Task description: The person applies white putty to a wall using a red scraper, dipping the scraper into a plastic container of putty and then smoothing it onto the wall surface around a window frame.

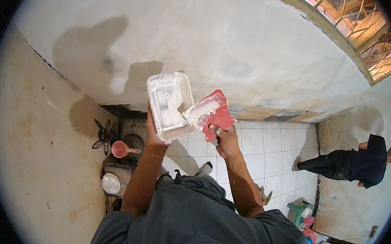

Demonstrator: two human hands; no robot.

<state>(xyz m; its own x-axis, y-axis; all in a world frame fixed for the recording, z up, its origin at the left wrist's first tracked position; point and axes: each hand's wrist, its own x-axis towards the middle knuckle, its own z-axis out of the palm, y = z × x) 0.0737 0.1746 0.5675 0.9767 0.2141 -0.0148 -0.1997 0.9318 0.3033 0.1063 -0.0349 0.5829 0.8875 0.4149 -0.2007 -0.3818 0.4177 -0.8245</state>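
My left hand (155, 130) is closed around the near left side of a clear plastic tub (151, 91), holding it up before the wall. White putty (173, 117) coats the tub's inside and rim. In my right hand (225, 140) is a red putty scraper (224, 117), a flat plate gripped between thumb and fingers. Its left edge carries a thick smear of white putty and reaches the tub's right rim; whether they touch I cannot tell. Some putty also marks my right fingers.
A plastered wall (201, 41) rises ahead, with a barred window (369, 34) at upper right. At left, a pink dipper (120, 149) and a white bag (111, 183) rest on a low stand. Another person (360, 160) stands at right. A green stool (299, 211) is lower right.
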